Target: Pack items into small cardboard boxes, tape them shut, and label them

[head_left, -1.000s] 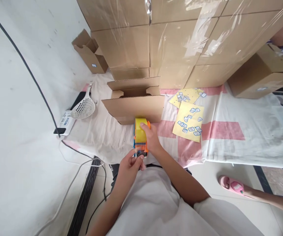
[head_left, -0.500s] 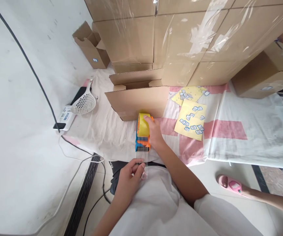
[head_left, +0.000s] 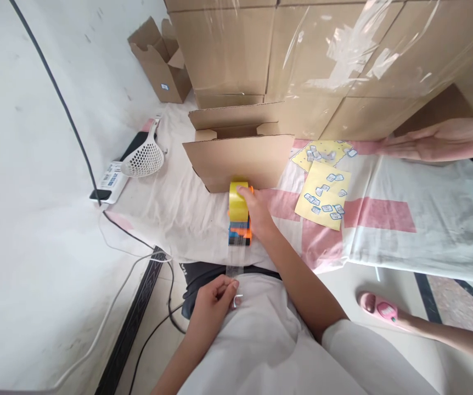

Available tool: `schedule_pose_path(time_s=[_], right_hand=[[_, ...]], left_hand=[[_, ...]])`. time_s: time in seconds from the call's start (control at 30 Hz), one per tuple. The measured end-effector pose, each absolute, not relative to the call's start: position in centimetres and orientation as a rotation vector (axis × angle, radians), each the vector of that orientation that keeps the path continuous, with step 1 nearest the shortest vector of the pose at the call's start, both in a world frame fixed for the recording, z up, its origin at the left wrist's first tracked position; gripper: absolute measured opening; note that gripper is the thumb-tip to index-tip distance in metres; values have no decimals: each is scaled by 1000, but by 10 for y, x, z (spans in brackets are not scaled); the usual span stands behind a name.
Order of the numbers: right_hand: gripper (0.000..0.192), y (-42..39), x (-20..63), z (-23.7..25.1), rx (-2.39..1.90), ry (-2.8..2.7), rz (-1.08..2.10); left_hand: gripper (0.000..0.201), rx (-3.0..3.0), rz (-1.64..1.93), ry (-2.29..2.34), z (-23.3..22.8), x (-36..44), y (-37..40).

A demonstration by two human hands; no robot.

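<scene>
My right hand (head_left: 258,214) grips a tape dispenser (head_left: 238,215) with a yellow roll and an orange and blue body, resting on the cloth-covered table just in front of an open cardboard box (head_left: 238,151). My left hand (head_left: 215,300) pinches the free end of the clear tape (head_left: 233,269), stretched from the dispenser down toward my lap. Two yellow sticker sheets (head_left: 325,192) lie to the right of the box.
A wall of plastic-wrapped cartons (head_left: 322,60) stands behind the table (head_left: 405,230). A white perforated scoop (head_left: 144,162), a phone and a small open box (head_left: 162,60) lie at the left. Another person's arm (head_left: 438,140) reaches in at right; a pink-slippered foot (head_left: 378,307) stands below. Cables (head_left: 138,263) hang at left.
My left hand has pulled the tape end away from the dispenser toward my body, lengthening the strip. Another person's arm has come into view at the right.
</scene>
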State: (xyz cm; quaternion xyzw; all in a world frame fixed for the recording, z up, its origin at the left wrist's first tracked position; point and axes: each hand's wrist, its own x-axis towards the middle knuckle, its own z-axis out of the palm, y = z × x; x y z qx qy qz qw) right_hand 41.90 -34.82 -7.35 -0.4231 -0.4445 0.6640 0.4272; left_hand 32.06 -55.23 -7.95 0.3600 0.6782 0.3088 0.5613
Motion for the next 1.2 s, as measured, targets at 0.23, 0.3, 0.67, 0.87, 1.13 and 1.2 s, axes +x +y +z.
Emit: schedule_pose_path(time_s=[0.23, 0.3, 0.67, 0.87, 1.13, 1.2], right_hand=[[43, -357, 421, -70, -856, -1344, 1860], [45, -360, 418, -72, -815, -1288, 1841], [38, -355, 414, -64, -1003, -988, 1734], [35, -353, 415, -61, -1034, -877, 1753], [26, -356, 419, -59, -1027, -619, 1870], [29, -361, 418, -62, -1036, -569, 1953]], left_hand=[[36, 792, 768, 1511, -91, 319, -556], [36, 795, 778, 1501, -91, 319, -556], [34, 835, 819, 1522, -75, 317, -561], [36, 866, 767, 1495, -75, 320, -568], [29, 1048, 835, 1616, -94, 314, -544], [27, 1125, 866, 1641, -99, 313, -537]])
